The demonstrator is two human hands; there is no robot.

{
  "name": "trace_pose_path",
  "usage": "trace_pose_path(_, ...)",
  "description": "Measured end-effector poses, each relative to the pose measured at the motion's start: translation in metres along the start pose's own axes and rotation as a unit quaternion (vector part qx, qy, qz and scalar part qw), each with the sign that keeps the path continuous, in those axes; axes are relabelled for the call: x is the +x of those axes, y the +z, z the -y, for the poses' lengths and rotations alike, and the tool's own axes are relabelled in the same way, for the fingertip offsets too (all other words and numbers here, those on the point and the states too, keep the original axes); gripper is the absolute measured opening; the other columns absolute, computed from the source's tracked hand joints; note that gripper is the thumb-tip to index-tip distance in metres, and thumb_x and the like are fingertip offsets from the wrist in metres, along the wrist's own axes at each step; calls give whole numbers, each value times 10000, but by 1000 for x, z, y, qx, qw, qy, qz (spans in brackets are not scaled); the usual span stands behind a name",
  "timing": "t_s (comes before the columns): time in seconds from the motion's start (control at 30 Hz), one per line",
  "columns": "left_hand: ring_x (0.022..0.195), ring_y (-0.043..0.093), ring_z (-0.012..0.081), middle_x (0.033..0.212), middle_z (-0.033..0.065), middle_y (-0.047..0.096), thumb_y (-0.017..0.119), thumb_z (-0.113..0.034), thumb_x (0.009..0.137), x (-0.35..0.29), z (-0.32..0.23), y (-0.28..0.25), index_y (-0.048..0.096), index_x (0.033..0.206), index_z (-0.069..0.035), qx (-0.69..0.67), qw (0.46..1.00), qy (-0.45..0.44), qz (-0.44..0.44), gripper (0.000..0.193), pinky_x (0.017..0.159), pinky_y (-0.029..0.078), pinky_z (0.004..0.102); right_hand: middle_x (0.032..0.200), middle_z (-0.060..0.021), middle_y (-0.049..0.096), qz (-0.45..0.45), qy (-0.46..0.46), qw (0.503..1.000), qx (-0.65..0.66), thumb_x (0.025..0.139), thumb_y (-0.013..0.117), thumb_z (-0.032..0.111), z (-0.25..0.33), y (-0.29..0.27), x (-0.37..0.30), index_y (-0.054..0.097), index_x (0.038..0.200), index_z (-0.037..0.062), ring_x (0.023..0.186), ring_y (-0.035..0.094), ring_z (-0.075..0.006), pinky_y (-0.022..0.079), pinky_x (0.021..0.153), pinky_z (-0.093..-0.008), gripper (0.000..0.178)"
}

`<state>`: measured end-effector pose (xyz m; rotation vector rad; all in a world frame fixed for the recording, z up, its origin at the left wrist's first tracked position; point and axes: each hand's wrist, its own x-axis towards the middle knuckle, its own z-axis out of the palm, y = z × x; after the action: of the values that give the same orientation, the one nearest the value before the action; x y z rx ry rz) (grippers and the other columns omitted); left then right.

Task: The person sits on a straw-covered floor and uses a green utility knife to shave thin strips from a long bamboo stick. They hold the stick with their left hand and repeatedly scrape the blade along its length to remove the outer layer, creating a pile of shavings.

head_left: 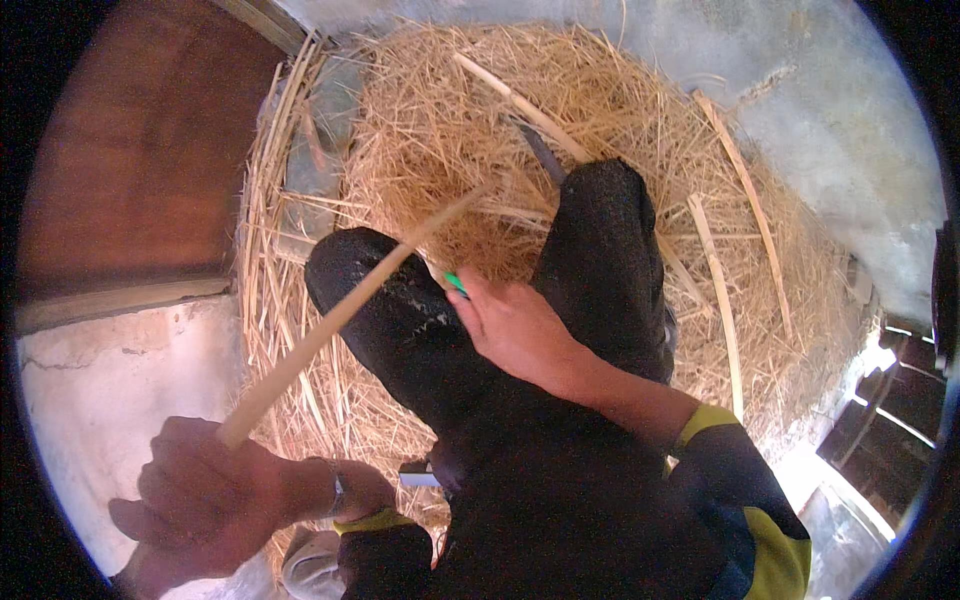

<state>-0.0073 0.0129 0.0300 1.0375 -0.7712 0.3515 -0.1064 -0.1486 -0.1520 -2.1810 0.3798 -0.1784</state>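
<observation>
In the lower left my left hand (200, 495) is wrapped round a long pale wooden strip (330, 325), which looks like split bamboo. The strip slants up to the right across my left knee, and its far end lies over the shavings. Between my knees my right hand (520, 330) is closed on a small green-handled tool (456, 283). Most of that tool is hidden by the fingers, and a thin pale edge shows just beyond the green part. My crossed legs (420, 310), in dark trousers, are under both arms.
A large heap of straw-like shavings (430, 110) surrounds my legs. Loose strips (722, 300) lie on it at the right, another strip (520, 100) at the far side. A dark flat blade-like piece (543, 155) sticks out by my right knee. Walls (780, 90) and a brown panel (150, 150) border the heap.
</observation>
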Motion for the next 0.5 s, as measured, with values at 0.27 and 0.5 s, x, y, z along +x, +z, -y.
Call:
trace_pose_path(0.27,399,181,72,507,-31,231,509,-431,840,13,1,16,379,668,-129,50,997,-2,-61,372,405,199,233,630,-285,546,-15,130,991,-6,890,431,193,-59,32,25,432,1027,-14,652,567,-443,458,592,-530,248)
trace_pose_path(0.5,630,521,322,817,243,565,523,-184,807,73,-61,-84,549,910,75,229,957,94,-148,280,620,480,403,634,-274,548,29,166,986,6,891,425,189,-89,49,41,404,1029,-27,616,560,-453,457,577,-527,257)
